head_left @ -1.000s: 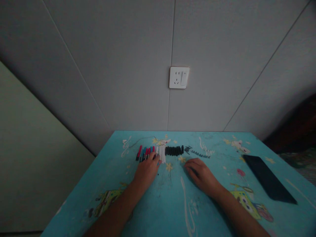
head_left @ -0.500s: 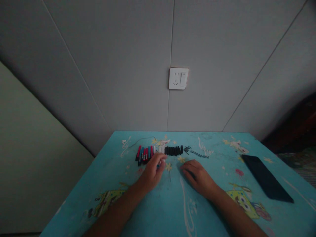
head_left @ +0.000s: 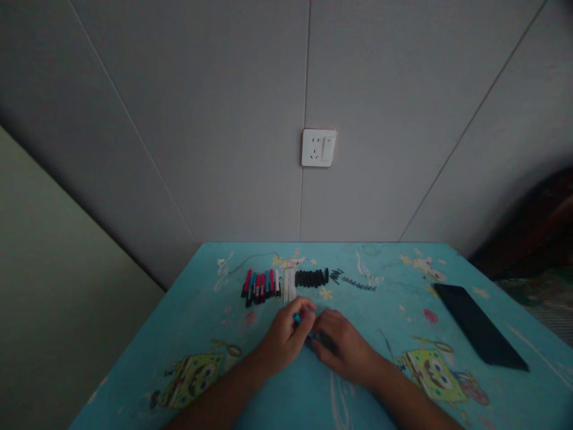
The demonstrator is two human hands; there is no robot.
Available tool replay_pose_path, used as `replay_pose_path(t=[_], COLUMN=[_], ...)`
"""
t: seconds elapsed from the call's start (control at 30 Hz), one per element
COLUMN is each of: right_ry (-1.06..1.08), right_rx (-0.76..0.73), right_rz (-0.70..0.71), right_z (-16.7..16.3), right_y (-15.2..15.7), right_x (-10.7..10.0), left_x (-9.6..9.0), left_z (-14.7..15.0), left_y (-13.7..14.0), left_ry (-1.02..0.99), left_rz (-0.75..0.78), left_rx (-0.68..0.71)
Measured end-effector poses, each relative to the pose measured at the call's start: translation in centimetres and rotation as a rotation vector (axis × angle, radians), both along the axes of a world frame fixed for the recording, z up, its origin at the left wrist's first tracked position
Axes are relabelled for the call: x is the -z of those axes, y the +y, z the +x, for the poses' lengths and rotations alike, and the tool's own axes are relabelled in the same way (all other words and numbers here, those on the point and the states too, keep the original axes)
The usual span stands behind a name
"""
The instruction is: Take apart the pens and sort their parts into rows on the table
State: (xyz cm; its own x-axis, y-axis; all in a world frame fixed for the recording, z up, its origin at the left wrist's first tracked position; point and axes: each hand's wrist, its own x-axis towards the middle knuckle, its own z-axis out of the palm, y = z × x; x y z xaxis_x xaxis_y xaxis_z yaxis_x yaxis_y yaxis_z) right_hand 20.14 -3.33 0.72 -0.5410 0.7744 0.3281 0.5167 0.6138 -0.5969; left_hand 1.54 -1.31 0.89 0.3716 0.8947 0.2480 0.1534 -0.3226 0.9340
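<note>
My left hand (head_left: 286, 334) is closed around a slim blue pen barrel (head_left: 296, 318), whose end shows between thumb and fingers. Against it rests my right hand (head_left: 344, 349), fingers curled at the other end of the barrel, where a bit of blue shows; the fingers hide the rest. Beyond the hands lies a row of red, blue and white pen barrels (head_left: 260, 285) with dark ends. Beside them are several thin white sticks (head_left: 290, 283), then a row of short black cylinders (head_left: 312, 278) resembling caps.
Small dark pieces (head_left: 336, 275) and a slanting line of tiny dark coiled-looking parts (head_left: 359, 284) continue the row rightward. A dark flat rectangular thing (head_left: 481, 327) lies at the right. The blue cartoon-print tabletop (head_left: 250, 370) meets a grey wall with a socket (head_left: 319, 147).
My left hand has drawn back from the white sticks toward me, uncovering them. My right hand has moved left, and the two hands now meet at the blue barrel. The view has shifted slightly.
</note>
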Motion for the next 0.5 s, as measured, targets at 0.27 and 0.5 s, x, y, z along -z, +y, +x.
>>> replay_pose_path(t=[0.27,0.5], right_ry=[0.253,0.386], right_rx=[0.301,0.426], right_rz=[-0.049,-0.104], right_z=[2.4,2.2], right_y=[1.0,1.3], right_x=[-0.5,-0.2], left_x=[1.4,1.9], left_z=[-0.6,-0.3], left_y=[1.7,1.7], left_ry=[-0.059,0.055], left_rz=[-0.172,-0.131], left_rx=[0.025,0.088])
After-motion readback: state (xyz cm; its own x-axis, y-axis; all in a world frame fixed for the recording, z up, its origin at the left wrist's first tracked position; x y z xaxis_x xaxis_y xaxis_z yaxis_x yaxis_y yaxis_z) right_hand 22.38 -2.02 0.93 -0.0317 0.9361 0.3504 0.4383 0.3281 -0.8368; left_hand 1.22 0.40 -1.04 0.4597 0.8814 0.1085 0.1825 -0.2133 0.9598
